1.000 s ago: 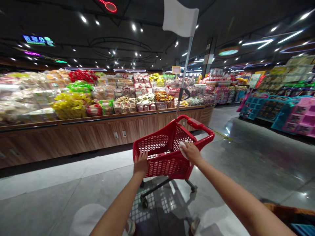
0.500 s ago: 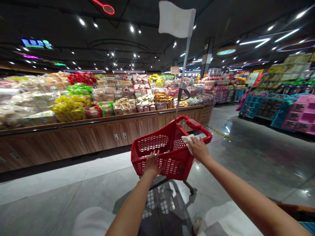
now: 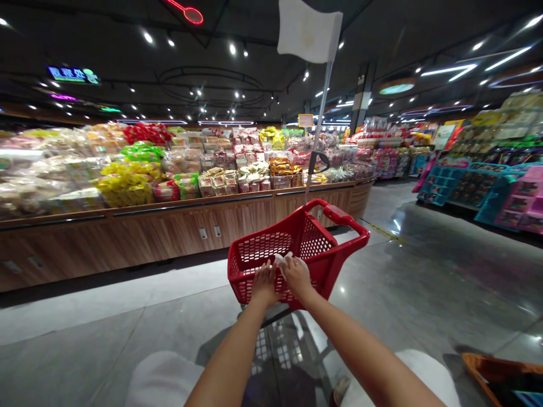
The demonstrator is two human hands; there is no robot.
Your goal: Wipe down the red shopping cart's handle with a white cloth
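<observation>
A red shopping cart (image 3: 324,282) is standing directly beneath the fingers, its near rim (image 3: 319,256) touching them. The left hand (image 3: 265,284) is resting there, fingers slightly apart; the right hand (image 3: 297,276), coming over from nearer the handle (image 3: 338,215), is bunching its fingers on a white cloth (image 3: 281,259) beside the left fingertips, so wiping seems to be reaching mid-rim.

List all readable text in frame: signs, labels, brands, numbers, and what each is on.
"处": last character on the blue lit sign, upper left; the ones before it are too blurred to be sure of.
Yellow-edged sign over the display: too small.
Packaged goods: labels too small or blurred.
Red cart and white flag: nothing legible.
</observation>
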